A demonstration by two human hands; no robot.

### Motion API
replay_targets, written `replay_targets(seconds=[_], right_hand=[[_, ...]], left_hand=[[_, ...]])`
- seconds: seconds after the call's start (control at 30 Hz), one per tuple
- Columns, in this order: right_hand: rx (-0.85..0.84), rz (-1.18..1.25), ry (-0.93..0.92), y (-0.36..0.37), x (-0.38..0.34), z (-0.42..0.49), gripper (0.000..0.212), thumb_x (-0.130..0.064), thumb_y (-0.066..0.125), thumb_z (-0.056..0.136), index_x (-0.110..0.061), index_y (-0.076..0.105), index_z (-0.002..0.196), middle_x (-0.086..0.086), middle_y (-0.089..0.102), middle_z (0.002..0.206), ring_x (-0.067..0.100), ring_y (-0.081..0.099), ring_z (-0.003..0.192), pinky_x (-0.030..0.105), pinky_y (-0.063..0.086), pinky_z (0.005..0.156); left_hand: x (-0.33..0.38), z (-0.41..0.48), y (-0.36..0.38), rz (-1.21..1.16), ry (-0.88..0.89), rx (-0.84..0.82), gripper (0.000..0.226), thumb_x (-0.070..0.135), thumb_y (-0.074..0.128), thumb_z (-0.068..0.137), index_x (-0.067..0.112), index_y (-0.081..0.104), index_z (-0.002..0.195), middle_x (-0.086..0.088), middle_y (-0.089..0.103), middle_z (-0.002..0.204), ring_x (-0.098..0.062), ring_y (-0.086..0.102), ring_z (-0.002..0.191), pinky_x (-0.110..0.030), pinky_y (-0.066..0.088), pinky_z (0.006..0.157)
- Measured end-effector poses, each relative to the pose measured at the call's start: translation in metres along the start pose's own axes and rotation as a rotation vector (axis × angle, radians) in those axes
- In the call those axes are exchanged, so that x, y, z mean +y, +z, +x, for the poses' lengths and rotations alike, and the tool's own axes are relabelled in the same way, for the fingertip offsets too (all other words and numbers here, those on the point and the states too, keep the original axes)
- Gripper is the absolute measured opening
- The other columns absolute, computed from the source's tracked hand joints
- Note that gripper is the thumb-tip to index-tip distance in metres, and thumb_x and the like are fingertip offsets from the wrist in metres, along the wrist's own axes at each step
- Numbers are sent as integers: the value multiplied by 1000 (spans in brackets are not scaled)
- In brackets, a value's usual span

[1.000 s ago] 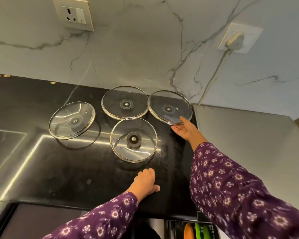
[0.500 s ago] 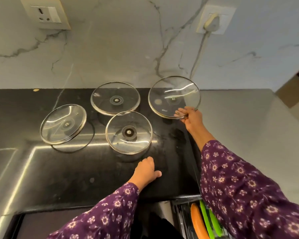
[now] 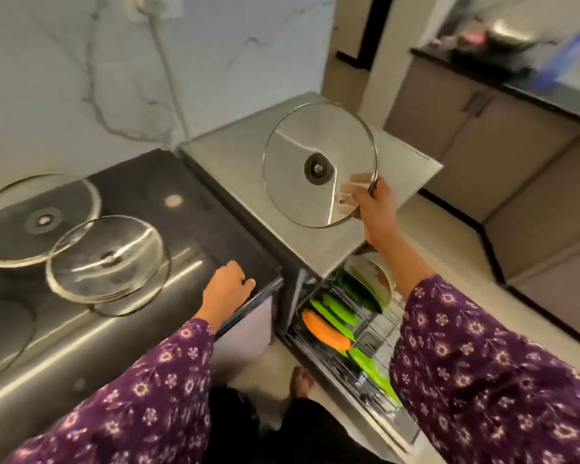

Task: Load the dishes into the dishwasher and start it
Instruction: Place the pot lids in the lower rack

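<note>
My right hand (image 3: 374, 209) grips the rim of a round glass lid (image 3: 315, 169) and holds it tilted in the air above the steel top of the dishwasher (image 3: 235, 155). Below it the pulled-out dishwasher rack (image 3: 372, 333) carries green plates (image 3: 335, 311), an orange plate (image 3: 325, 331) and a white dish (image 3: 372, 272). My left hand (image 3: 228, 289) rests curled on the front edge of the black counter (image 3: 195, 222), holding nothing. Two more glass lids lie on the counter, one nearer (image 3: 106, 259) and one behind it (image 3: 36, 219).
A marble wall with a plugged-in socket (image 3: 148, 8) backs the counter. A cable (image 3: 168, 72) runs down the wall. Beige cabinets (image 3: 482, 128) with a dark counter holding a pan (image 3: 506, 38) stand at the far right. My feet (image 3: 302, 380) are on the light floor.
My right hand has lifted the rightmost glass lid off the black counter and carried it right, over the dishwasher top. My view has swung right and down. My left hand has stayed on the counter edge.
</note>
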State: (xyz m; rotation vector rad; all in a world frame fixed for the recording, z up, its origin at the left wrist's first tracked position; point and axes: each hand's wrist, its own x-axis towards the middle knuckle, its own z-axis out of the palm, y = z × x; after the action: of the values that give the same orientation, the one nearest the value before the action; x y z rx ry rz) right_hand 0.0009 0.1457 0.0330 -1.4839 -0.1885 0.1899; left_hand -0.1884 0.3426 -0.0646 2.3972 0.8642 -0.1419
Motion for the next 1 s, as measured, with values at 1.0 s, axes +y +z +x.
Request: replay_targets(seconds=[1.0], right_hand=[[-26, -1214, 295, -412, 249, 36, 28, -7, 44, 94, -10, 52, 120, 13, 66, 82, 22, 55, 61, 30, 46, 56]], left_hand=[[343, 182, 201, 970, 1439, -350, 22, 41, 47, 91, 25, 37, 81, 11, 41, 77, -8, 41, 74, -22, 35, 75]])
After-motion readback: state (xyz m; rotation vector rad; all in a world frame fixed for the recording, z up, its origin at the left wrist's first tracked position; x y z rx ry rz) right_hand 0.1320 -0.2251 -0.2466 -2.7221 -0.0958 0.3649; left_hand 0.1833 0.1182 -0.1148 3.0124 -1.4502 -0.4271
